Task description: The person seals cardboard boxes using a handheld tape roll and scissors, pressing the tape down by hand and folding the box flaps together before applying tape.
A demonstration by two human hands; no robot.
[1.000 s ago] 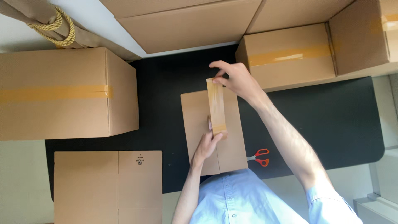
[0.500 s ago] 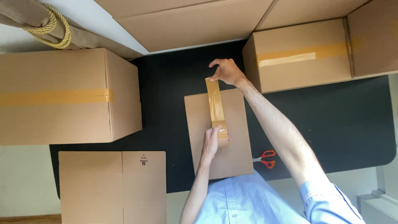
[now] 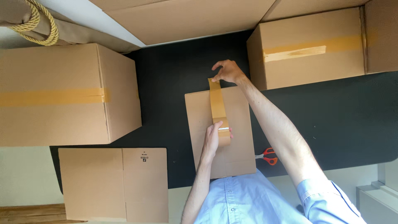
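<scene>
While a small cardboard box [image 3: 219,128] is sitting near the middle of the near edge of a black table [image 3: 174,74], a person in a light blue shirt [image 3: 244,199] is running brown packing tape [image 3: 217,103] along its top. The right hand [image 3: 228,71] is reaching to the box's far edge, fingertips pinched together on the free end of the tape. The left hand [image 3: 213,139] is curling around the tape roll [image 3: 224,132] on the lid. Orange-handled scissors [image 3: 267,156] are lying just beside the box, toward the right. Larger taped boxes [image 3: 62,95] are standing at the left edge and the far right corner.
</scene>
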